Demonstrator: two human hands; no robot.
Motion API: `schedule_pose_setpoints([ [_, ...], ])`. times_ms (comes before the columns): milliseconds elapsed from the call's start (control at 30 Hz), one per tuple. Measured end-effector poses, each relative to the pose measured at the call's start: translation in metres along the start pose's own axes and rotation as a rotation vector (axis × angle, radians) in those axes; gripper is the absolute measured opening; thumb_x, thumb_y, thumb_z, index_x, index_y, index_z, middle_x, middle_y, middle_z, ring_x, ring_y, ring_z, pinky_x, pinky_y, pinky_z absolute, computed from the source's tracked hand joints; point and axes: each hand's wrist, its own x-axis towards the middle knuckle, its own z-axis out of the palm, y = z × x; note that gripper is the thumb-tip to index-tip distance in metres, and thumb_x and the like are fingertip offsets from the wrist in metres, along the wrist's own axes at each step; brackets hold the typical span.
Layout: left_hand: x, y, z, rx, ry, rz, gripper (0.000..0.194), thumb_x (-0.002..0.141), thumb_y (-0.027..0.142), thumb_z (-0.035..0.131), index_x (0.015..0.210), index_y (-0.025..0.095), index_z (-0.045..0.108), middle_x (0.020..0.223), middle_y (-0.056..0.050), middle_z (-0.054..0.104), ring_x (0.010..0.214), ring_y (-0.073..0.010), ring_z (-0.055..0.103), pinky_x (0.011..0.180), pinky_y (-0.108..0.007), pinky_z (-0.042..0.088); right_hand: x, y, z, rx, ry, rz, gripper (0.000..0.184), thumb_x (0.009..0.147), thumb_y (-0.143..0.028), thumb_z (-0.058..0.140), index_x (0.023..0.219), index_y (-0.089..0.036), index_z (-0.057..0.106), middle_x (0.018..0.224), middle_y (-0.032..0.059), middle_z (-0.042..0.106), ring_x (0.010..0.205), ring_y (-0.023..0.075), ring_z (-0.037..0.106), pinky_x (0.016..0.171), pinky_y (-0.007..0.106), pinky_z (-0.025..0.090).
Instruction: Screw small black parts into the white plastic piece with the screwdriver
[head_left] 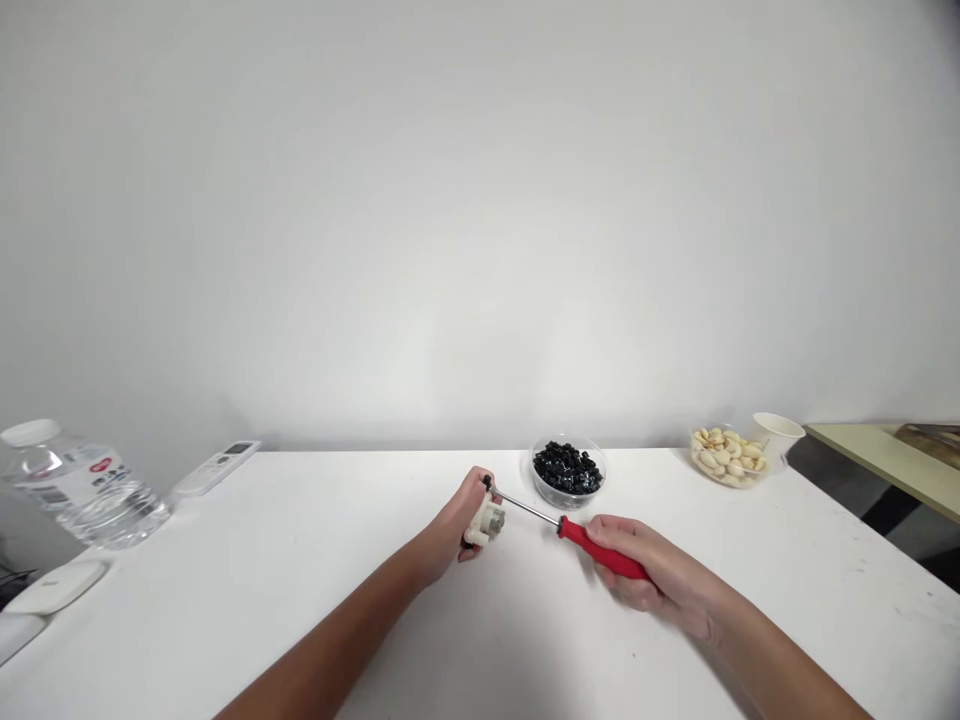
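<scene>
My left hand point(459, 515) is closed around a small off-white plastic part with a grey motor-like cylinder point(492, 519) on its side. Dark bits show at its top and bottom; their kind is too small to tell. My right hand point(630, 560) grips the red handle of a screwdriver point(604, 550). The metal shaft points up and left, and its tip meets a small black piece point(487, 482) by the left thumb. Whether the tip sits in a screw cannot be made out. Both hands are held over the white table point(465, 640).
Behind the screwdriver stands a clear bowl of shiny black pieces point(568, 470). To the right are a bowl of pale beans or nuts point(727, 457) and a white cup point(778, 432). On the left are a water bottle point(82, 485), a remote control point(219, 468) and a white rounded object point(58, 588).
</scene>
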Motion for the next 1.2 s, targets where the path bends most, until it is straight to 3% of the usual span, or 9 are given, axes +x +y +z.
schedule_pose_setpoints([
  [100, -0.002, 0.002, -0.004, 0.016, -0.053, 0.012, 0.036, 0.087, 0.037, 0.071, 0.108, 0.025, 0.044, 0.091, 0.001, 0.048, 0.065, -0.0087, 0.041, 0.049, -0.015, 0.025, 0.000, 0.000, 0.001, -0.162, 0.015, -0.074, 0.035, 0.085, -0.039, 0.080, 0.100, -0.023, 0.053, 0.069, -0.0072, 0.051, 0.046, 0.0047, 0.024, 0.043, 0.021, 0.015],
  [267, -0.001, -0.001, -0.006, -0.005, -0.097, 0.035, 0.038, 0.083, 0.031, 0.073, 0.109, 0.022, 0.047, 0.084, 0.003, 0.045, 0.064, -0.0083, 0.035, 0.050, -0.018, 0.023, 0.003, 0.004, 0.003, -0.786, 0.366, -0.438, 0.021, 0.088, -0.037, 0.074, 0.103, -0.026, 0.065, 0.091, 0.0017, 0.067, 0.074, 0.0178, 0.060, 0.064, 0.028, 0.046],
  [433, 0.003, -0.007, -0.004, 0.037, 0.002, -0.026, 0.028, 0.085, 0.035, 0.067, 0.100, 0.021, 0.048, 0.081, 0.002, 0.044, 0.063, -0.0092, 0.037, 0.048, -0.017, 0.021, 0.004, 0.009, 0.014, -1.128, 0.505, -0.742, 0.023, 0.097, -0.042, 0.065, 0.116, -0.032, 0.074, 0.094, 0.0058, 0.071, 0.073, 0.0213, 0.064, 0.065, 0.031, 0.047],
  [600, 0.001, -0.010, 0.003, 0.165, 0.131, 0.024, 0.014, 0.083, 0.029, 0.056, 0.091, 0.020, 0.047, 0.075, 0.002, 0.046, 0.060, -0.0111, 0.037, 0.046, -0.019, 0.025, 0.010, 0.011, 0.017, -0.704, 0.451, -0.427, 0.030, 0.090, -0.053, 0.072, 0.095, -0.024, 0.075, 0.085, 0.0052, 0.071, 0.066, 0.0169, 0.059, 0.059, 0.027, 0.044],
  [700, -0.005, -0.008, 0.010, 0.245, 0.090, 0.179, 0.013, 0.082, 0.024, 0.056, 0.090, 0.020, 0.047, 0.076, 0.001, 0.048, 0.064, -0.0119, 0.041, 0.053, -0.021, 0.035, 0.009, 0.006, 0.008, -0.230, 0.200, -0.039, 0.042, 0.089, -0.059, 0.070, 0.084, -0.018, 0.065, 0.067, 0.0010, 0.063, 0.042, 0.0058, 0.030, 0.040, 0.022, 0.016],
  [767, -0.008, -0.005, 0.014, 0.246, 0.052, 0.260, 0.014, 0.084, 0.025, 0.057, 0.092, 0.020, 0.048, 0.076, 0.002, 0.047, 0.064, -0.0120, 0.041, 0.056, -0.022, 0.038, 0.005, 0.002, 0.003, -0.066, 0.083, 0.057, 0.043, 0.091, -0.059, 0.068, 0.084, -0.018, 0.059, 0.065, -0.0010, 0.059, 0.040, 0.0031, 0.020, 0.041, 0.023, 0.005],
  [900, -0.006, -0.005, 0.013, 0.236, 0.082, 0.218, 0.014, 0.084, 0.026, 0.057, 0.093, 0.019, 0.049, 0.077, 0.001, 0.050, 0.065, -0.0124, 0.044, 0.056, -0.022, 0.039, 0.002, -0.001, 0.005, -0.184, 0.055, -0.064, 0.036, 0.087, -0.050, 0.076, 0.096, -0.020, 0.059, 0.077, -0.0018, 0.061, 0.041, 0.0025, 0.026, 0.040, 0.022, 0.012],
  [1000, -0.003, -0.007, 0.009, 0.226, 0.105, 0.108, 0.013, 0.084, 0.026, 0.056, 0.093, 0.019, 0.050, 0.079, 0.000, 0.051, 0.064, -0.0118, 0.044, 0.051, -0.019, 0.035, 0.006, 0.004, 0.009, -0.487, 0.243, -0.269, 0.034, 0.077, -0.038, 0.083, 0.093, -0.022, 0.057, 0.084, -0.0019, 0.062, 0.053, 0.0083, 0.043, 0.047, 0.022, 0.031],
  [1200, 0.000, -0.009, 0.009, 0.165, 0.152, -0.060, 0.012, 0.085, 0.028, 0.052, 0.093, 0.020, 0.049, 0.073, 0.003, 0.043, 0.057, -0.0099, 0.032, 0.046, -0.019, 0.023, 0.009, 0.013, 0.014, -1.204, 0.489, -0.605, 0.016, 0.098, -0.042, 0.061, 0.104, -0.029, 0.066, 0.094, 0.0031, 0.070, 0.069, 0.0189, 0.060, 0.064, 0.031, 0.040],
])
